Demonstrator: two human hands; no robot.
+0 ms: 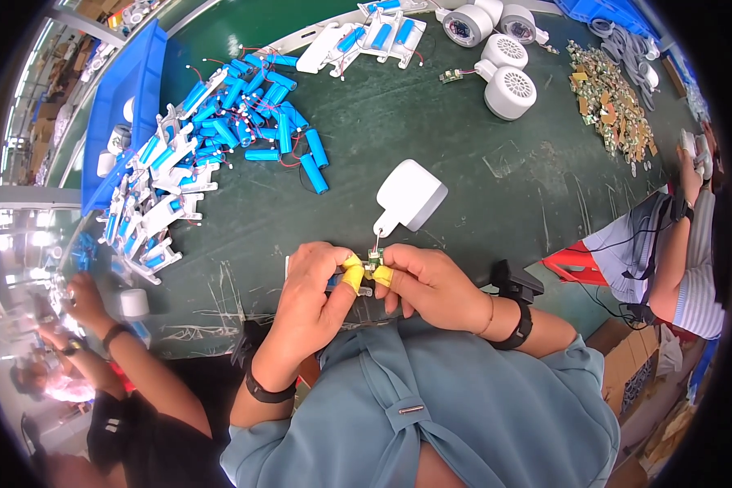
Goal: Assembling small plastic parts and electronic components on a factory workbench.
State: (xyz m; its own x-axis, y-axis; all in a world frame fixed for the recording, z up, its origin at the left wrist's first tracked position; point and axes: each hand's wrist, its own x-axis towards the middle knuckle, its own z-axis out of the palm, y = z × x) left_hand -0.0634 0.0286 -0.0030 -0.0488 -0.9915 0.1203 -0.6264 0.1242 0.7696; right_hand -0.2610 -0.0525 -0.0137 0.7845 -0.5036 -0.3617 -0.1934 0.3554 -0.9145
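Close to the table's near edge, both my hands pinch a small green circuit board (374, 259). My left hand (309, 289) is closed at the board's left side, with yellow wraps on its thumb and forefinger. My right hand (435, 285) grips from the other side, its thumb wrapped in yellow too. A short wire runs from the board up to a white plastic housing (409, 193), which lies just beyond my fingers. Under my hands, bits of blue and white show, mostly hidden, so I cannot tell what they belong to.
Blue battery cells (256, 110) with red wires lie heaped at the far left, beside white frames (159, 195) holding cells and a blue bin (142, 73). White round fan-like units (510, 91) stand far right, near a pile of circuit boards (614, 106). Co-workers' arms (150, 370) flank me.
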